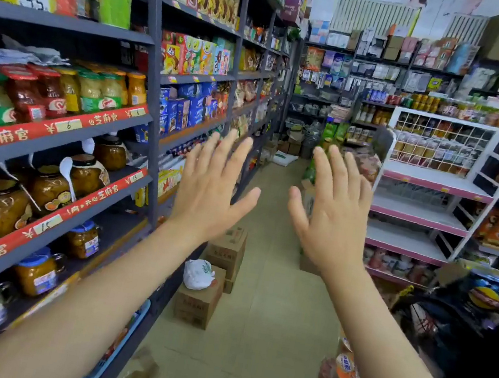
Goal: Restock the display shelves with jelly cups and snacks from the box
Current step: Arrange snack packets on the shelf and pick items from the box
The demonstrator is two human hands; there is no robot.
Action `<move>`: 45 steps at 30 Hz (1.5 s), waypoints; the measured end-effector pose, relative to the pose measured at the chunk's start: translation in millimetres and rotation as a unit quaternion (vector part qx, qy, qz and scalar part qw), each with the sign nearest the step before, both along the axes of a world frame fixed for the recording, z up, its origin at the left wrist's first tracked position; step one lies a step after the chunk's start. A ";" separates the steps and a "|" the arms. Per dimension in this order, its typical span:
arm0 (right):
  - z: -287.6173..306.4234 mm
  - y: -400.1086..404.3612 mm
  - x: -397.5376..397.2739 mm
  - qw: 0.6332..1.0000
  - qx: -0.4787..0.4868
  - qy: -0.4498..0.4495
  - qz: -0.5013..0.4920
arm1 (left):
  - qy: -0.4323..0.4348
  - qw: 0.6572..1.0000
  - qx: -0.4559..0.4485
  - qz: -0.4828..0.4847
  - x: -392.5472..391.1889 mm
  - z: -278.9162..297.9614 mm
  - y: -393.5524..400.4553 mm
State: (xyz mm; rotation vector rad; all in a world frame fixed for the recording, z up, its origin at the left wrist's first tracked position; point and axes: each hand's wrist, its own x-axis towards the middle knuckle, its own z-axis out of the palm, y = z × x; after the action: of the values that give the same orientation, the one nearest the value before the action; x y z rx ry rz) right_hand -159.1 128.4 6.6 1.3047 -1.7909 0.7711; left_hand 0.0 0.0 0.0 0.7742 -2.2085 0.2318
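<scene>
Bare forearms and hands, left [211, 189] and right [332, 216], no sleeves visible.

Site: small grocery shop, narrow aisle | Evidence: grey shelving [154, 41] packed with jarred fruit [59, 94] and boxed biscuits [194, 56]; red price strips [54, 123] with handwritten yen prices | white-pink display rack [419, 214] on the right | cardboard cartons [200, 299] on the floor

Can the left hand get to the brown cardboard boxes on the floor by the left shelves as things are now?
Probably not from here. The left hand is raised open and empty, and the cardboard boxes sit low on the floor farther down the aisle. Nothing blocks the way, but stepping forward and bending seem needed.
</scene>
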 end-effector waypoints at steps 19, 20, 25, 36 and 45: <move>-262.2 -220.3 -134.9 0.871 0.356 -0.335 -0.054 | -0.267 0.893 0.339 -0.129 -153.7 -261.4 -261.6; -263.8 -226.3 -142.2 0.868 0.352 -0.345 -0.055 | -0.274 0.887 0.348 -0.133 -163.2 -265.0 -268.9; -281.8 -275.3 -220.3 0.862 0.316 -0.393 -0.043 | -0.283 0.883 0.342 -0.153 -254.6 -277.6 -323.3; -274.9 -367.4 -526.7 0.859 0.316 -0.400 -0.054 | -0.322 0.874 0.315 -0.183 -570.8 -246.2 -433.1; -289.1 -337.4 -752.6 0.836 0.294 -0.428 -0.179 | -0.381 0.829 0.307 -0.271 -837.8 -279.0 -415.4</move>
State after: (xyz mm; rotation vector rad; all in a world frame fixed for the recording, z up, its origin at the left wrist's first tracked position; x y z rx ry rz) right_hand -911.7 -209.0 -282.5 0.9469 -3.0839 0.6473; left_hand -837.8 -415.4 -279.0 0.3332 -3.2315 -0.5949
